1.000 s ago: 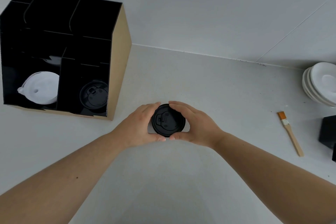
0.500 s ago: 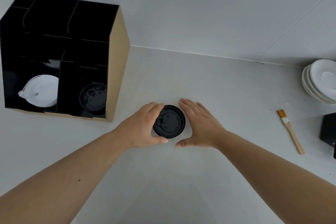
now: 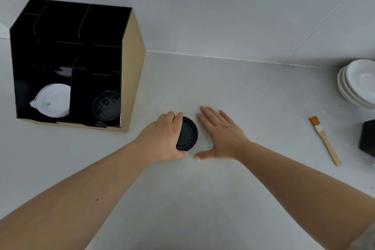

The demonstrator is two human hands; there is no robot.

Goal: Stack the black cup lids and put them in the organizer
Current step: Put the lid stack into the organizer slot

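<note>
Gripping black lids (image 3: pixel 187 137), left hand (image 3: pixel 162 140) seemingly lifts them.

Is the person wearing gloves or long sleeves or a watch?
No gloves, no watch, no rings in view. Both forearms are bare up to the left hand and right hand. Only a bit of grey fabric, perhaps a sleeve edge, shows at the frame's bottom right corner.

organizer (image 3: pixel 129 79) left | lid stack (image 3: pixel 187 137) centre counter | brush (image 3: pixel 324 140) right

Bare forearms, no sleeves/rings; grey sleeve-edge btm-right.
</note>
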